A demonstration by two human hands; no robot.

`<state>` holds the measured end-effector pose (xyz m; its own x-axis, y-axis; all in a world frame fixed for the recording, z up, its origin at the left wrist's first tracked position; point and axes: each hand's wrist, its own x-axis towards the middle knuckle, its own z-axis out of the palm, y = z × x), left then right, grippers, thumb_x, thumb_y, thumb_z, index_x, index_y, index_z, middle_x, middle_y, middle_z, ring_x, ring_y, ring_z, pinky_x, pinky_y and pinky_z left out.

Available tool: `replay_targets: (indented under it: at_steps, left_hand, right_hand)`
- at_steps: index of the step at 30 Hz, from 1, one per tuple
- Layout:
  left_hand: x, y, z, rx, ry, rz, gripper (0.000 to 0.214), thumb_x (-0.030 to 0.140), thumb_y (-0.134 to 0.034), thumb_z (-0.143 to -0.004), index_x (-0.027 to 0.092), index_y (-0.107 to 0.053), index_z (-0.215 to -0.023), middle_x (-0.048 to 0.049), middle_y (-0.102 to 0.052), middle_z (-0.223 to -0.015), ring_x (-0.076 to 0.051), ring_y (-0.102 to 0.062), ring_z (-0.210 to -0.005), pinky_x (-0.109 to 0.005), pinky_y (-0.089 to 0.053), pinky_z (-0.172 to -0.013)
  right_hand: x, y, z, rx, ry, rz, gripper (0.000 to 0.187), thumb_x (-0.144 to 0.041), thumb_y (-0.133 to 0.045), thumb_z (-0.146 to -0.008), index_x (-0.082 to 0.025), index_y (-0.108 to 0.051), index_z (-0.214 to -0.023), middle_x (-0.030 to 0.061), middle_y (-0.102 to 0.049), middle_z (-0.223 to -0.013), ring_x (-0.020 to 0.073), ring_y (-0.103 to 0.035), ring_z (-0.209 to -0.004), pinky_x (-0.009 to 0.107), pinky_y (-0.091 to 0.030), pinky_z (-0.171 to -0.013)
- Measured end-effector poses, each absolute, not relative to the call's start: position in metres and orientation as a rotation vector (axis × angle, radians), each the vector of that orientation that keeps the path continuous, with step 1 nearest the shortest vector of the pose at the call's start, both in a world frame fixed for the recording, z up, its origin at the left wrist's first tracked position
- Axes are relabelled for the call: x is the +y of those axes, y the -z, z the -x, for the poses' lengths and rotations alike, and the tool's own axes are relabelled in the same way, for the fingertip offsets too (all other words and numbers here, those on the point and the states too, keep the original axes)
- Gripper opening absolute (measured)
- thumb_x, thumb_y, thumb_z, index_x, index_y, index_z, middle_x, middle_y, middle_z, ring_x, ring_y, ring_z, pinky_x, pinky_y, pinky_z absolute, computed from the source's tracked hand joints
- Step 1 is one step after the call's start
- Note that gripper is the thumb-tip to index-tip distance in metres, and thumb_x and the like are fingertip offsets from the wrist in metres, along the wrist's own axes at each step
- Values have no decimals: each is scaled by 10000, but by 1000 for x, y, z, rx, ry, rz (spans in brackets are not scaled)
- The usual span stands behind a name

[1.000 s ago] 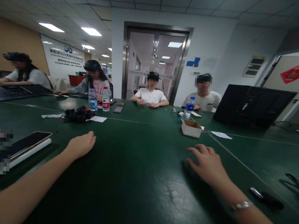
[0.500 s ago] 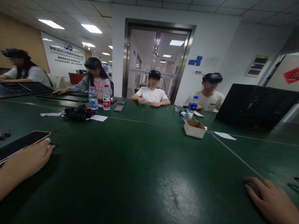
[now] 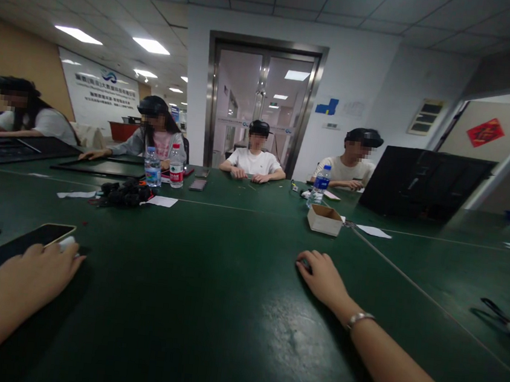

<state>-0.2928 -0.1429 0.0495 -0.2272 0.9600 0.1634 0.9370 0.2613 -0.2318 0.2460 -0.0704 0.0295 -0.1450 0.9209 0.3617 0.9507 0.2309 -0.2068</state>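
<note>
My left hand [image 3: 32, 274] lies at the left on the near end of a dark phone [image 3: 12, 247] with a gold rim. Its fingers are curled together over the phone's edge, and a white object [image 3: 67, 243] shows just past the fingertips. My right hand [image 3: 321, 277] rests knuckles up on the green table [image 3: 227, 285] near the middle. Its fingers are bent down onto the surface, and whether anything is under them is hidden. A silver bracelet [image 3: 359, 318] sits on that wrist.
A small cardboard box [image 3: 325, 219] stands beyond my right hand. Further back are water bottles [image 3: 152, 168], a black bundle [image 3: 122, 194], paper sheets and a black monitor [image 3: 420, 184]. Dark-handled tools [image 3: 497, 311] lie at the right. Several people sit along the far and left sides.
My right hand came back from the far right to the table's middle. My left hand, which had reached the phone half a second ago, now lies over its near end.
</note>
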Motion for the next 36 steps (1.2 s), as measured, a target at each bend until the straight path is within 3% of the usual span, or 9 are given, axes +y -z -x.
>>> replay_targets:
  at_steps: [7,13,18,22,26,30,33,36]
  left_hand:
    - [-145,-51,289,-2019,-276,1607,541,307,-122,-868,163,-608,-1057,-128,-663,-1067,-291,-557,-942,-352,-375,-696]
    - [-140,-47,302,-2050,-162,1684,467,307,-239,-841,216,-593,-1132,-101,-641,-1113,-270,-560,-938,-336,-391,-718]
    - [-140,-49,306,-2044,-167,1694,486,302,-177,-865,184,-597,-1078,-117,-634,-1067,-268,-558,-928,-342,-409,-727]
    - [-134,-50,292,-1935,-84,1763,508,325,-166,-884,151,-536,-1186,-148,-594,-1137,-298,-526,-969,-389,-413,-777]
    - [-116,-53,241,-1810,-7,2022,470,313,-266,-873,155,-525,-1231,-158,-559,-1170,-298,-515,-983,-423,-396,-820]
    - [-89,-55,156,-1677,212,2361,438,323,-359,-858,196,-504,-1252,-130,-546,-1190,-269,-516,-1006,-403,-399,-844]
    - [-65,-50,89,-1616,470,2604,450,377,-416,-847,233,-458,-1272,-93,-536,-1200,-240,-520,-1036,-382,-417,-877]
    - [-43,-39,36,-1621,766,2797,478,409,-493,-810,244,-447,-1255,-80,-559,-1152,-235,-530,-1048,-370,-435,-885]
  right_hand:
    - [-46,-26,-164,-2201,101,1527,120,-289,-508,-845,-223,-605,-875,65,-602,-905,206,-491,-844,322,-371,-754]
    - [-39,-25,-148,-2260,102,1463,123,-277,-497,-852,-228,-597,-904,58,-599,-913,202,-485,-854,320,-374,-757]
    - [-41,-26,-152,-2275,65,1444,130,-293,-508,-851,-224,-602,-908,64,-599,-923,210,-483,-855,332,-377,-756]
    - [-42,-26,-153,-2267,49,1439,119,-287,-525,-841,-224,-605,-902,65,-605,-912,212,-483,-842,335,-375,-741]
    - [-41,-26,-152,-2256,40,1437,125,-310,-522,-848,-228,-607,-890,61,-607,-908,211,-478,-827,330,-366,-719]
    - [-41,-28,-151,-2265,1,1423,256,-379,-408,-909,-222,-610,-917,67,-589,-899,197,-467,-800,329,-352,-723]
    - [-41,-29,-153,-2280,-50,1395,307,-311,-317,-934,-208,-605,-948,66,-554,-904,186,-458,-808,331,-349,-769]
    - [-38,-27,-157,-2238,-177,1363,224,-193,-371,-869,-206,-575,-963,50,-494,-935,179,-458,-870,315,-357,-813]
